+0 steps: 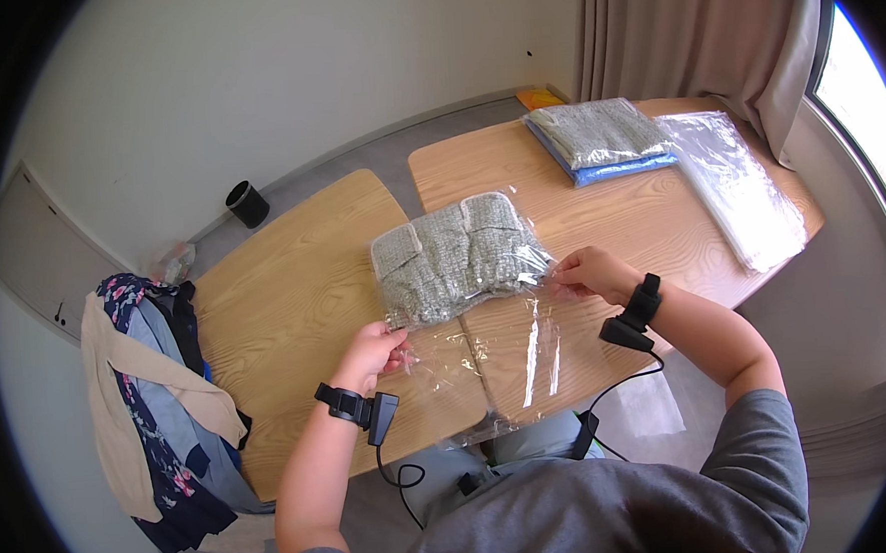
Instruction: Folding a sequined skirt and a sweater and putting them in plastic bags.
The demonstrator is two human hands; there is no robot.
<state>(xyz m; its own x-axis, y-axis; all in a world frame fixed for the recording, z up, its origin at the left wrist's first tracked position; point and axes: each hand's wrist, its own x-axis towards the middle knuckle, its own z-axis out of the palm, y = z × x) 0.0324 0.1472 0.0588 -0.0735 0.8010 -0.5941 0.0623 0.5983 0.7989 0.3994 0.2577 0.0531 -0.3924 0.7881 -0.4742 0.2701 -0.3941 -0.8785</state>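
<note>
A folded grey tweed-like knit garment [452, 256] with pale trim lies inside a clear plastic bag [497, 359] on the wooden table. The bag's loose end stretches toward me, over the table's near edge. My left hand [370, 350] pinches the bag at the garment's near left corner. At the near right corner, my right hand [591, 273] grips the bag's other side between thumb and fingers. Both wrists wear black straps with small cabled devices.
A bagged grey garment [601, 133] rests on a blue one [623, 170] at the far right, beside a stack of clear bags [739, 191]. Clothes [158, 392] hang over the left edge. A black bin [247, 205] stands on the floor. Two tabletops meet at a seam.
</note>
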